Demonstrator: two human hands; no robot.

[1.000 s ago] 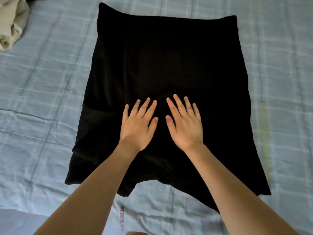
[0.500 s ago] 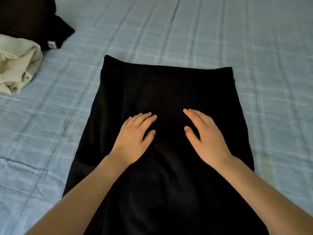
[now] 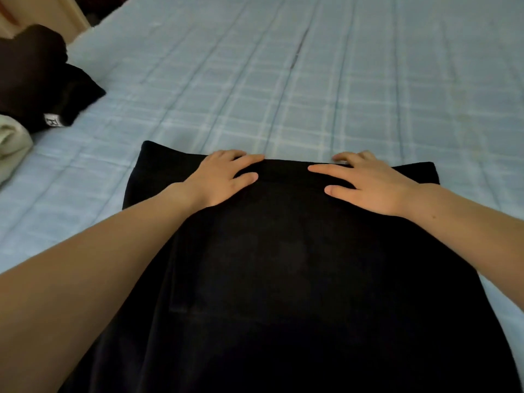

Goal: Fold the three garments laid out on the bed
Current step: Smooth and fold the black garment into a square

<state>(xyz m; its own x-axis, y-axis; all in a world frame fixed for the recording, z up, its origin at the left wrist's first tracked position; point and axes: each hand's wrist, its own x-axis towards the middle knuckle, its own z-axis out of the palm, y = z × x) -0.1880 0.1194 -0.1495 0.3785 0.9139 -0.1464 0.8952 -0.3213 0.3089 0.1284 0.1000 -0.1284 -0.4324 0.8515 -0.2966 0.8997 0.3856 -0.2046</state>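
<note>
A black garment [image 3: 283,279] lies flat on the bed, stretching from the near edge of the view to its far hem. My left hand [image 3: 221,180] rests flat on the far hem, left of centre, fingers straight and pointing right. My right hand [image 3: 365,182] lies flat on the same hem right of centre, fingers spread and pointing left. Neither hand grips the cloth. A second black garment [image 3: 37,83] with a small white label sits bunched at the far left. A cream garment [image 3: 11,148] lies crumpled just in front of it, partly cut off.
The bed is covered by a light blue checked sheet [image 3: 312,80] that extends far beyond the garment. The bed's far left corner meets a pale wall or door frame [image 3: 71,12] at the top left.
Both hands slid away from me along the black garment, from its middle up to its far hem. The view tilted upward, showing more of the bed beyond.
</note>
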